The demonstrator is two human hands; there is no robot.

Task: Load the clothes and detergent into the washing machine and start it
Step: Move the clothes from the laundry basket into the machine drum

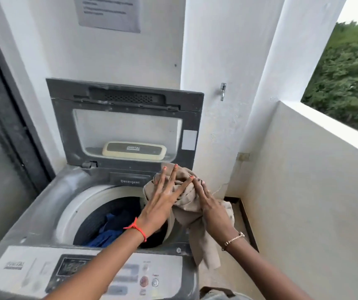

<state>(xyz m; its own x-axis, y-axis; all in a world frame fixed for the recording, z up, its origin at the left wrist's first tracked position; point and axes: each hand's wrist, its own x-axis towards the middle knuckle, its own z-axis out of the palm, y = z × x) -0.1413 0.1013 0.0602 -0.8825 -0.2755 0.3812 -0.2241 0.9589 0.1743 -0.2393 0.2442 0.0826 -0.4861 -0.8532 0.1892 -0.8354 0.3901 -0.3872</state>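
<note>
A grey top-loading washing machine (44, 213) stands with its lid (126, 118) raised upright. Blue clothes (109, 230) lie inside the drum. A beige garment (186, 200) is bunched over the drum's right rim and hangs down the machine's right side. My left hand (163, 200) rests on it with fingers spread. My right hand (210, 204) presses on its right part, fingers extended. A closed drawer marked Detergent (130, 180) sits at the back of the opening. No detergent container is in view.
The control panel (87, 271) with its buttons runs along the near edge. A dark sliding door (5, 137) is on the left. A water tap (223, 92) juts from the white wall. A low white balcony wall (303, 169) closes the right side.
</note>
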